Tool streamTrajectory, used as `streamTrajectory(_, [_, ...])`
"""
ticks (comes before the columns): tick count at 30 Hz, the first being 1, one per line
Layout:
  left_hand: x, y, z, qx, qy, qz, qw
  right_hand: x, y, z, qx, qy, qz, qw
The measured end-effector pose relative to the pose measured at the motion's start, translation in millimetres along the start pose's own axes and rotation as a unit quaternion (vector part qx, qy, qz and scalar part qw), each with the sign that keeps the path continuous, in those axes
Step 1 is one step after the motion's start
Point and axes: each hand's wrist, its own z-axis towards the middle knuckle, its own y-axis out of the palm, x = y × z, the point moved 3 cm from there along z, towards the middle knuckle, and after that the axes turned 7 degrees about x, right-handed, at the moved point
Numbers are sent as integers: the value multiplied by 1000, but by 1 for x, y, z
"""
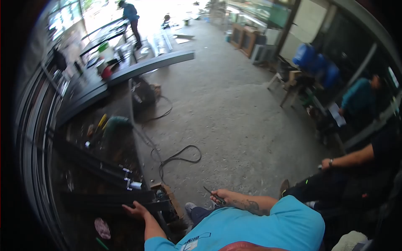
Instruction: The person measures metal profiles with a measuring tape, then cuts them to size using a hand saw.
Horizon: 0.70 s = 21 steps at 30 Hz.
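My right hand (223, 195) is closed around a dark pointed hand tool (218, 199) in front of my body. Its narrow tip points up and left; its exact kind is not clear. On the left, my left hand (136, 210) rests with outstretched fingers at the near edge of a black metal profile (109, 201) lying on the workbench. Behind it lies a second long black profile (86, 154), with small shiny metal pieces (133, 184) at its end. A cardboard box (171, 196) holding small parts sits beside the bench edge.
A green power drill (117, 122) and a yellow-handled tool (102, 121) lie farther up the bench. A black cable (182, 154) loops over the concrete floor. One person stands close on my right (351, 157); another bends at a far table (132, 19). Blue containers (316, 62) stand at right.
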Motion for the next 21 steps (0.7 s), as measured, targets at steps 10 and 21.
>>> streamTrajectory(10, [22, -15, 3, -22, -36, 3, 999, 11, 155, -19, -24, 2, -136, 990])
streamTrajectory(21, [30, -28, 10, -75, -74, 17, 994, 28, 202, -35, -77, 67, -27, 994])
